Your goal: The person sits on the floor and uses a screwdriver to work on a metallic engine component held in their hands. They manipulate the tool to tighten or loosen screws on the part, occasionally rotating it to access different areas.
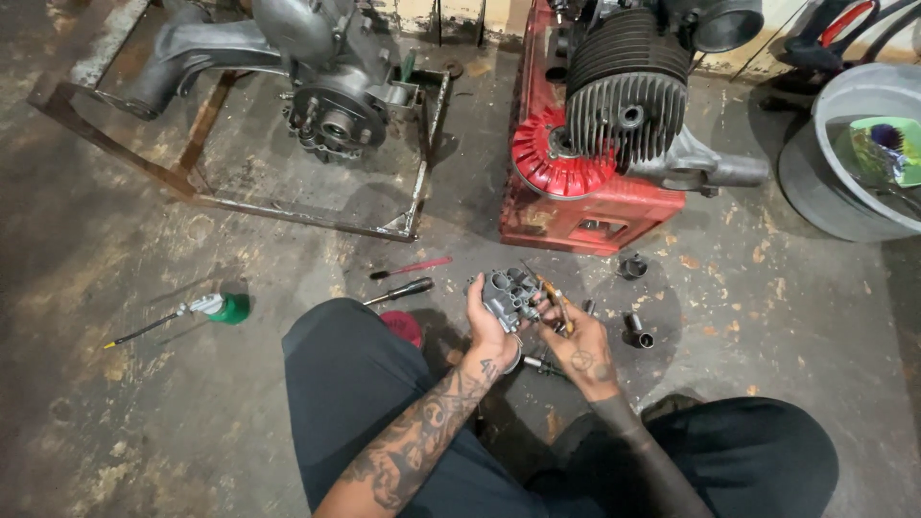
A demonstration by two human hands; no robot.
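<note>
I sit on the floor with my knees up. A grey metal carburettor (507,292) is held above the floor in my left hand (491,331), whose fingers wrap its underside. My right hand (581,347) grips a screwdriver with an orange handle (554,299), its tip set against the carburettor's right side. The two hands are close together between my knees.
A finned engine (625,96) rests on a red crate (585,216) ahead. Another engine case (326,110) sits in a rusty steel frame (192,182) at left. Two screwdrivers (403,278), small metal parts (637,331), a green-capped can (226,308) and a grey basin (844,182) lie around.
</note>
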